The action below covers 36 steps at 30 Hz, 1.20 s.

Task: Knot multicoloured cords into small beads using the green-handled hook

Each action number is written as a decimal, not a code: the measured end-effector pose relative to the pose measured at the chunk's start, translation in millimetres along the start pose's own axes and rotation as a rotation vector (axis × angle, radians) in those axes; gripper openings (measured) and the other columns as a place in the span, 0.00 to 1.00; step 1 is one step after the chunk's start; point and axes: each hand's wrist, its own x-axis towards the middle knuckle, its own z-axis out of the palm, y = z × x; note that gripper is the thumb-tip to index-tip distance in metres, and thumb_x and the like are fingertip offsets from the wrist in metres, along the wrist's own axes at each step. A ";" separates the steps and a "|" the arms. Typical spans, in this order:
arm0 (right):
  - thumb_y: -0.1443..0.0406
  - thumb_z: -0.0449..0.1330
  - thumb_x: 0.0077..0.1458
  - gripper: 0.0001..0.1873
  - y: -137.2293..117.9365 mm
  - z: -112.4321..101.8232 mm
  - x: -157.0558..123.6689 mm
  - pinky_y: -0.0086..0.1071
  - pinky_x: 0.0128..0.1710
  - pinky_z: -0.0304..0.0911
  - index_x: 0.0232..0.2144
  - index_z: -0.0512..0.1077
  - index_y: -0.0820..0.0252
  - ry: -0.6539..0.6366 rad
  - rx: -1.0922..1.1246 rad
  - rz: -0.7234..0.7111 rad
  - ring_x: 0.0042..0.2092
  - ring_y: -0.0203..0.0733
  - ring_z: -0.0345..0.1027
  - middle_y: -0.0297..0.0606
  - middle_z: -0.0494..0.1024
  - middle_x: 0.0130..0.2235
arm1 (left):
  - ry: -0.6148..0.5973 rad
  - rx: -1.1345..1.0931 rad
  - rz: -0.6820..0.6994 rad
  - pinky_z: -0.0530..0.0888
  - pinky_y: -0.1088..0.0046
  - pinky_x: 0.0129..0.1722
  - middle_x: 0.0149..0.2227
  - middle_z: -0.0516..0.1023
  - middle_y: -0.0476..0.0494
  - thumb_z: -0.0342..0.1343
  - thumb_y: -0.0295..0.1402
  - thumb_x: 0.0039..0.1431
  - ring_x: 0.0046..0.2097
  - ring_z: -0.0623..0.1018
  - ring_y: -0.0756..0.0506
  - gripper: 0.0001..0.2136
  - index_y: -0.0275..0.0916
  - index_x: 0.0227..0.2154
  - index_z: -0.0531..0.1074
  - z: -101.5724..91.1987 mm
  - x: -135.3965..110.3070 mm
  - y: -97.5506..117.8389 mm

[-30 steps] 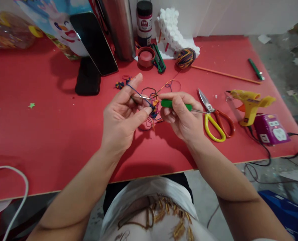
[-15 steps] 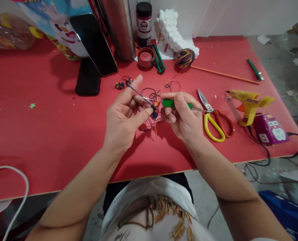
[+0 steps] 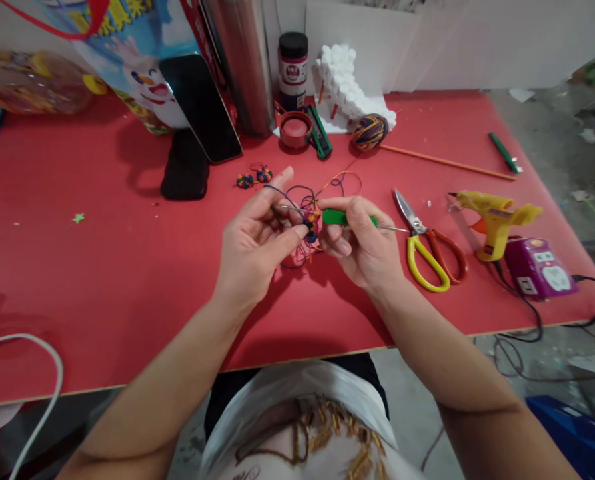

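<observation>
Between thumb and fingers my left hand [image 3: 260, 243] pinches a small multicoloured crochet piece [image 3: 312, 227], and a dark blue strand runs over its raised index finger. My right hand [image 3: 362, 237] is closed around the green handle of a crochet hook [image 3: 335, 217]; the hook's thin metal tip points left, at the crochet piece. Loops of yarn hang round the piece, and one strand leads back to a multicoloured yarn ball [image 3: 370, 133]. Two small crocheted pieces [image 3: 254, 177] lie on the table just beyond my left hand.
Scissors [image 3: 430, 253] lie right of my right hand, beside a yellow glue gun [image 3: 497, 220] and a purple box [image 3: 540, 268]. At the back stand a phone [image 3: 202, 110], a metal flask [image 3: 242, 67], a jar [image 3: 293, 70] and a white bumpy model [image 3: 347, 83]. A white cable [image 3: 52, 353] crosses the table's left front.
The view has tilted up a little, so things sit lower in the picture. The blue strand over my left index finger has slackened into a curve. Both hands keep their grips.
</observation>
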 end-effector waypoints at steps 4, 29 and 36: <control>0.47 0.72 0.61 0.19 -0.8 0.7 0.3 0.26 0.22 0.57 0.39 0.85 0.57 -0.008 0.052 0.005 0.20 0.27 0.53 0.27 0.74 0.24 | -0.031 0.017 0.042 0.82 0.70 0.44 0.44 0.81 0.46 0.77 0.28 0.53 0.43 0.80 0.47 0.27 0.52 0.56 0.84 -3.3 1.3 1.4; 0.54 0.71 0.64 0.14 4.8 4.4 -2.8 0.27 0.27 0.66 0.44 0.85 0.57 -0.081 0.109 0.023 0.24 0.28 0.60 0.30 0.78 0.28 | 0.064 0.086 -0.024 0.84 0.65 0.42 0.37 0.82 0.51 0.78 0.31 0.55 0.40 0.82 0.47 0.27 0.55 0.58 0.83 -2.8 -0.7 4.4; 0.51 0.72 0.62 0.17 2.4 4.5 -2.1 0.27 0.24 0.63 0.43 0.85 0.57 -0.077 0.076 0.049 0.23 0.28 0.59 0.30 0.77 0.27 | 0.071 0.100 -0.028 0.84 0.64 0.41 0.37 0.85 0.52 0.76 0.31 0.57 0.39 0.83 0.46 0.25 0.56 0.58 0.83 -3.2 0.0 5.3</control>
